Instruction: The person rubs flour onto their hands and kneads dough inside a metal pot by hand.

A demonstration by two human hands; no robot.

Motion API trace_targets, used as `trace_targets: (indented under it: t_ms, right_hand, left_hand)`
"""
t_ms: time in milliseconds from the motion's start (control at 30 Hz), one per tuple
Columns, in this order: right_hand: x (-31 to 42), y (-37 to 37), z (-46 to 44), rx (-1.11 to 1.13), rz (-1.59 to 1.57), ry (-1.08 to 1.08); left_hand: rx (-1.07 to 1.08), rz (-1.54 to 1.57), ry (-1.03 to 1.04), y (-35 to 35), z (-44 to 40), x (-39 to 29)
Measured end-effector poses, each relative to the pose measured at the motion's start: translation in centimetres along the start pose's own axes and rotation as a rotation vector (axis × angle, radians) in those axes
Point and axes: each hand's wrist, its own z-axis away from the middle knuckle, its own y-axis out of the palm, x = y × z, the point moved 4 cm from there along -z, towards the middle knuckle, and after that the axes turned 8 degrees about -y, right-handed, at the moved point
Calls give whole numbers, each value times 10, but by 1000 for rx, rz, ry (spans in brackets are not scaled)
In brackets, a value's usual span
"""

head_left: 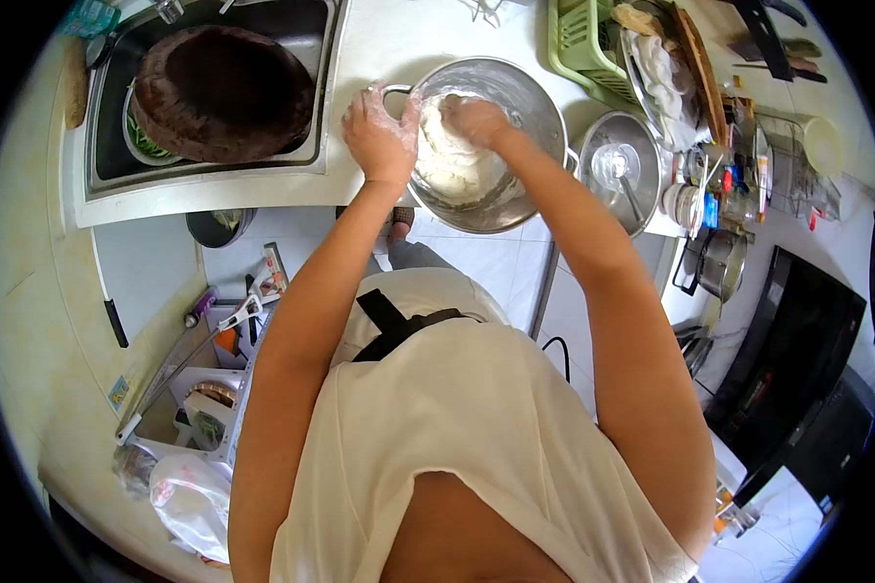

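Note:
A wide metal pot with side handles stands on the counter in front of me. Inside lies a pale, floury lump of dough, and flour smears the wall. My left hand, dusted with flour, grips the pot's left side near the handle, its thumb along the rim. Reaching in from the right, my right hand presses on the upper part of the dough with curled fingers; motion blurs it a little, and its fingertips are partly hidden.
Right of the pot sits a metal bowl holding a clear cup and a spoon. Behind is a green dish rack. The sink at left holds a big dark round lid-like object over green vegetables. Jars and bottles crowd the far right.

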Motion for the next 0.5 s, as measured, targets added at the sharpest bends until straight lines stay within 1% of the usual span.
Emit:
trace_targets:
  t_ms: [100,133,200,267,300,400,500]
  right_hand:
    - [-46,-1,18,-315,-405,104]
    - [-55,-4,31,-370,-124,200]
    - [-57,24,42,-55,174,-36]
    - [-53,48,56,222,-41,-8]
    - [-36,50,71,334,-400,136]
    - [-78,110,36,269,-628,-47]
    - [-51,78,69,28,-1226,346]
  left_hand:
    - [-20,-14,16,-5,0,-5]
    - [-37,-14,23,-4,0,-5]
    - [-26,5,-3,-3,1,-3]
    - [-34,5,-15,-1,3,-4]
    - [-42,-1,-17,-1,4,-4]
    - [-32,1,-2,-2,3,-1]
    - [-21,0,16,-3,3,-4]
